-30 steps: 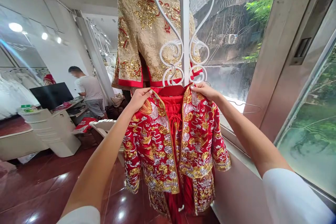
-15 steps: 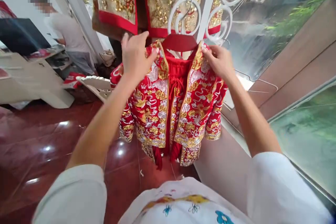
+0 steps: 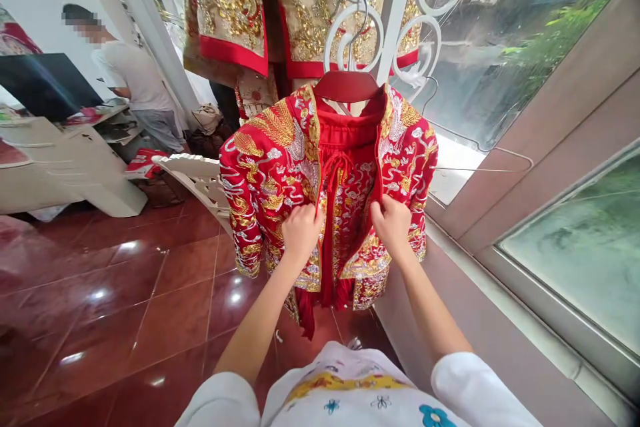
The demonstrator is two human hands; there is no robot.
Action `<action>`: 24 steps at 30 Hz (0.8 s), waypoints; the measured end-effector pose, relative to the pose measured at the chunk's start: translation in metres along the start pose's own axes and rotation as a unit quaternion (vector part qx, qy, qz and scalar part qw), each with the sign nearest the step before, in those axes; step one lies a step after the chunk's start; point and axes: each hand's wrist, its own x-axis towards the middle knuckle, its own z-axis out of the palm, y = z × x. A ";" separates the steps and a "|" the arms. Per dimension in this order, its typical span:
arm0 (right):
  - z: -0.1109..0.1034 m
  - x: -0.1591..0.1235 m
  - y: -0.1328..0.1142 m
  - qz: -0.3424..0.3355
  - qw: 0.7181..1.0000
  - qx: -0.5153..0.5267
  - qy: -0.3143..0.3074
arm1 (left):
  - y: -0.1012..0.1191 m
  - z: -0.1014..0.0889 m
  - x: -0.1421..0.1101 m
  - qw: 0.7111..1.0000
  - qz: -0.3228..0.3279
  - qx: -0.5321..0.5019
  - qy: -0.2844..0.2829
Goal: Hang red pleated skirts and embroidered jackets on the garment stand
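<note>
A red jacket [image 3: 273, 167] with gold and silver embroidery hangs open at the front on a dark red hanger [image 3: 347, 85]. The hanger's metal hook is up against a white scrolled rack [image 3: 393, 27]. Inside the jacket shows a red gathered garment [image 3: 345, 137] with a tied cord. My left hand [image 3: 303, 230] is closed on the jacket's left front edge, about halfway down. On the opposite front edge, my right hand [image 3: 393, 223] is closed as well and lifts that panel slightly outward. Fingertips of both hands are partly hidden by the cloth.
Gold sequined garments [image 3: 230, 7] with red hems hang behind. An empty wire hanger [image 3: 480, 147] sits by the window on the right. A white carved chair back [image 3: 193, 177] stands at left. Farther back, a person [image 3: 133, 73] stands near a counter [image 3: 65, 160] with a dark screen.
Both hands have moved from the jacket's shoulders down to its front edges and now grip them. The right-hand panel is pulled outward. The view has shifted slightly.
</note>
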 end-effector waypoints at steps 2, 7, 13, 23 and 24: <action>-0.014 -0.010 -0.009 -0.070 0.995 0.066 -0.029 | 0.013 -0.021 -0.008 0.998 0.054 -0.017 0.016; 0.002 -0.029 -0.018 -0.162 0.974 0.152 -0.043 | 0.040 -0.020 -0.011 0.994 0.105 -0.003 -0.014; 0.033 -0.019 -0.004 -0.141 0.976 0.133 -0.105 | 0.027 0.018 0.007 0.986 0.028 0.017 -0.162; 0.062 -0.022 -0.019 -0.039 0.996 0.003 -0.076 | 0.018 0.057 0.013 0.994 -0.030 -0.008 -0.104; 0.065 -0.027 -0.018 -0.019 0.998 -0.022 -0.057 | 0.015 0.061 0.007 0.996 -0.034 0.002 -0.083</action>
